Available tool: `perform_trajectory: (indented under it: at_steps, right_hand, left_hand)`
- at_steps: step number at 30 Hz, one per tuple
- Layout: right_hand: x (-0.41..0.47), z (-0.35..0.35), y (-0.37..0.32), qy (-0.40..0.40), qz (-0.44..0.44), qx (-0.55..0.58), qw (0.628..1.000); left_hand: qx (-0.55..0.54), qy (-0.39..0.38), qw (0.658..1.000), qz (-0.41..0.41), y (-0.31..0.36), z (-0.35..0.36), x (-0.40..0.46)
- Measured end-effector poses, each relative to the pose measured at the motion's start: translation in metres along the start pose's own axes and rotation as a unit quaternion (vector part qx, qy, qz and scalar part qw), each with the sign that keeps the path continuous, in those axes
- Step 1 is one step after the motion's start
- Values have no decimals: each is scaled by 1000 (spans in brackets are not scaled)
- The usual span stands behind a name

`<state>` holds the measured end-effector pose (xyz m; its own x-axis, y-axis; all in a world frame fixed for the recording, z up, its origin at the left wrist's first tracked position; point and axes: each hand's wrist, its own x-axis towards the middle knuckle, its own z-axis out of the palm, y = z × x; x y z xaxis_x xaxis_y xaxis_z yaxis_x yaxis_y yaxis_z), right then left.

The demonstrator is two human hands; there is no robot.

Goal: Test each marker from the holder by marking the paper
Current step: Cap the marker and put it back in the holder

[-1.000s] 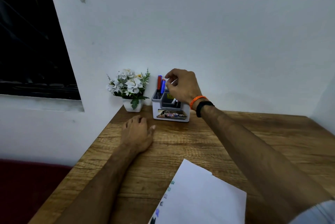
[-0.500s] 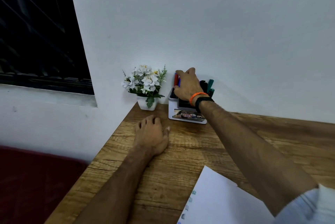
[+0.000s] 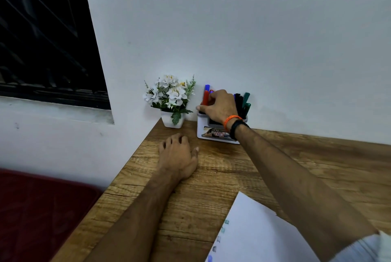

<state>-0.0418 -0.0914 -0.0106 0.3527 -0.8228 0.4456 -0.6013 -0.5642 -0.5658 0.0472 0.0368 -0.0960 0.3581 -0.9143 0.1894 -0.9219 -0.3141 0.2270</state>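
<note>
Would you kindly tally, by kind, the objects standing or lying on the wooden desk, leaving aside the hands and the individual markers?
Marker holder: 1
Flower pot: 1
Sheet of paper: 1
Total: 3

We see a wooden bench [image 3: 264,168] with a brown grain, set into the corner against a white wall; at its far edge stands a small white flower pot [image 3: 171,121] holding white flowers, and just to its right a white marker holder [image 3: 213,132], also hard by the wall; nearer to us a sheet of paper [image 3: 254,234] lies flat at the lower right, small coloured marks down its left edge; the left hand [image 3: 178,155] rests on the wood in front of the pot, fingers loosely curled.
</note>
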Motion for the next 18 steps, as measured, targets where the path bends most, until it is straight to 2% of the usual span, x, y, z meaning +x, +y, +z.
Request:
perform_trajectory:
  at_steps: [4,7,10,12,14,15,18]
  right_hand:
    - [-4,-12,-10,65,-13,113,991]
    - [-15,-27,-22,76,-50,184,979]
    - [-34,-43,-29,60,-69,245,965]
    - [-53,-52,-28,15,-58,282,958]
    - [-73,-58,-23,-33,-53,298,953]
    - [-85,-60,-19,-57,-52,306,949]
    - [-122,-67,-3,-112,-24,310,944]
  left_hand:
    - [1,2,1000,1,-1,1,0]
    - [-7,-5,1000,-2,-2,1,1]
    - [-49,0,999,4,-1,-6,-1]
    - [-153,46,987,8,5,-19,-5]
    - [-303,91,949,10,11,-34,-10]
    - [-386,99,917,16,14,-42,-14]
    - [-590,52,804,46,22,-60,-36]
